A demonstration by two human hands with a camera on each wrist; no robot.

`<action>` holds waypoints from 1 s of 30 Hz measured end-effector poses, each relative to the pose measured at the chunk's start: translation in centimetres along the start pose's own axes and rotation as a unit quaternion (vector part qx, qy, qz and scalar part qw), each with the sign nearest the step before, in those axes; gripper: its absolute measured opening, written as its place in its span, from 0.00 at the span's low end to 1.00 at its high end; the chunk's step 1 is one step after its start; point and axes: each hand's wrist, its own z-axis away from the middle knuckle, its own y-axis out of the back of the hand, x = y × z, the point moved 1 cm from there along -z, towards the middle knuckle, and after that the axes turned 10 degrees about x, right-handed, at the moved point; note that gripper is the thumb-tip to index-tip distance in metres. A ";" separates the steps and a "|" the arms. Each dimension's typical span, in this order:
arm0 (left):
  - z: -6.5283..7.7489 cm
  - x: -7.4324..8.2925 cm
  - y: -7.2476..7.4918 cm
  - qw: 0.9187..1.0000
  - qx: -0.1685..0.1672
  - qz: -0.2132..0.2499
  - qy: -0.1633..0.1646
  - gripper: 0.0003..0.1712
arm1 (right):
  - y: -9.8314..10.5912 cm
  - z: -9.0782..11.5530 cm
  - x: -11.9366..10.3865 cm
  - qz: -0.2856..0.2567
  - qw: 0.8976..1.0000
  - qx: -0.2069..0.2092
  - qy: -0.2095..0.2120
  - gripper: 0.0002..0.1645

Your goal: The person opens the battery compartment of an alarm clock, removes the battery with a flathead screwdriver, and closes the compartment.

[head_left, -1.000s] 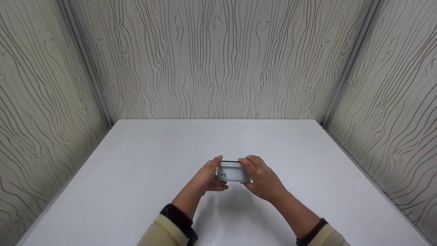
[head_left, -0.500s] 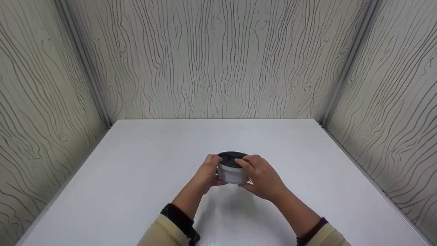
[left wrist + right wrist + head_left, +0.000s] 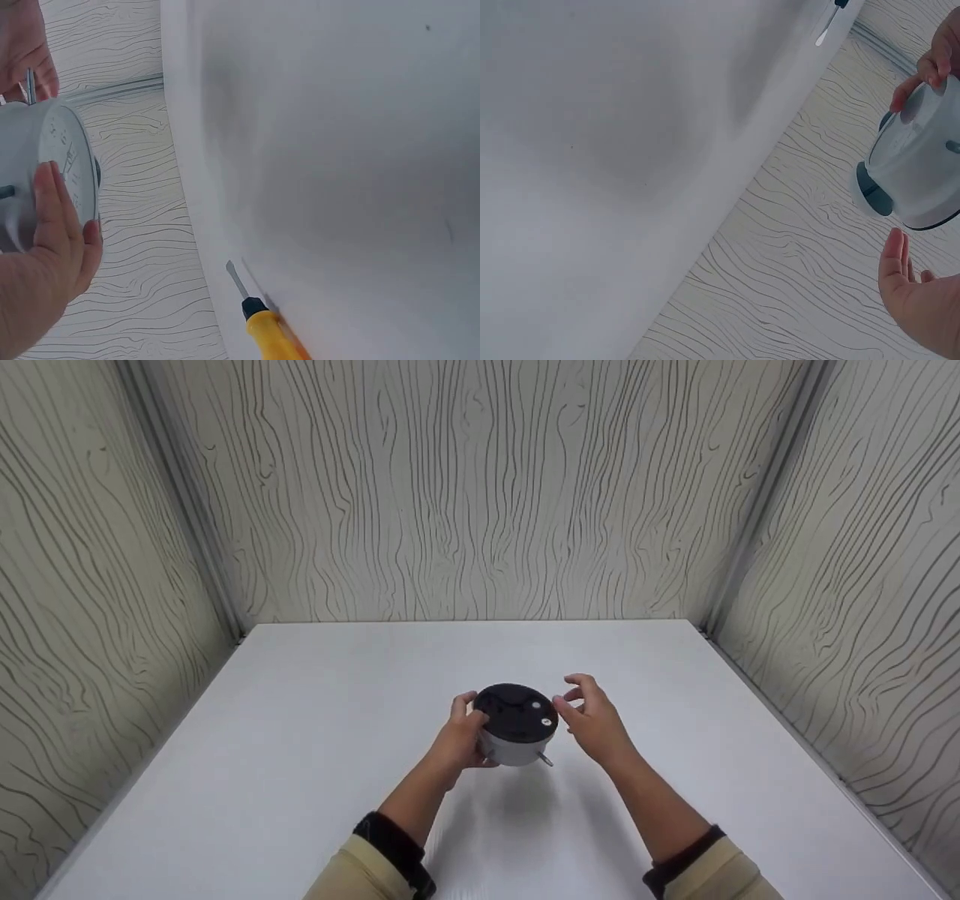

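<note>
Head view. An analog clock [image 3: 517,726] is held just below mid-view, toward six o'clock, raised off the white table [image 3: 360,682]. Its black back, with two small white knobs [image 3: 546,721] near its three o'clock edge, is turned up to the camera. A short metal leg [image 3: 546,760] is seen jutting out at five o'clock. At its nine o'clock side the rim is gripped by the left hand [image 3: 459,735], thumb laid over the back. At its three o'clock side the right hand [image 3: 596,724] is held spread, gripping nothing; whether the rim is touched by its thumb cannot be told. Beige sleeves [image 3: 358,870] are seen at seven and near five o'clock; patterned walls [image 3: 480,495] at twelve.

Left wrist view. Clock cut off at nine o'clock, numbered dial [image 3: 73,142] facing three. Left-hand fingers are laid across the dial. Right hand, partly hidden, at ten. A yellow-handled screwdriver [image 3: 267,330] is seen on the table near six o'clock, tip toward eleven.

Right wrist view. Clock seen at three o'clock, a dark teal round part [image 3: 874,190] exposed. Rim gripped by the left hand at two. Right hand at four, fingers extended toward twelve. Screwdriver tip at one.
</note>
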 end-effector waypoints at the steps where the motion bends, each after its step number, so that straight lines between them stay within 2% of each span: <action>1: 0.0 -0.1 0.0 1.000 0.003 -0.003 -0.003 0.40 | -0.1 -0.1 0.1 0.001 1.000 -0.005 -0.010 0.30; 8: 0.2 -0.7 -0.2 1.000 0.021 -0.005 -0.019 0.33 | -1.2 0.0 0.8 -0.044 0.995 -0.046 -0.074 0.15; 11: 0.2 -0.8 -0.3 1.000 0.021 -0.007 -0.018 0.27 | -1.5 0.1 1.0 -0.054 0.994 -0.053 -0.074 0.14; 16: 0.3 -0.7 -0.2 0.999 0.008 -0.023 -0.026 0.11 | -1.6 0.2 1.0 -0.059 0.996 -0.041 -0.061 0.15; 21: 0.0 -0.6 -0.1 0.996 -0.008 -0.068 -0.050 0.10 | -1.6 0.0 1.2 -0.052 0.996 -0.018 -0.066 0.15; 24: -0.3 -0.6 0.0 0.986 0.004 -0.134 -0.097 0.14 | -1.6 -0.2 1.3 -0.045 0.996 -0.008 -0.071 0.14; 27: -0.4 -0.7 0.1 0.967 0.030 -0.212 -0.141 0.18 | -1.8 -0.2 1.5 -0.034 0.997 -0.009 -0.068 0.14; 29: -0.4 -0.8 0.2 0.959 0.038 -0.240 -0.146 0.19 | -2.0 -0.2 1.7 -0.025 0.997 -0.014 -0.067 0.14; 30: -0.4 -0.8 0.2 0.958 0.038 -0.246 -0.143 0.19 | -2.1 -0.1 1.8 -0.021 0.997 -0.017 -0.067 0.14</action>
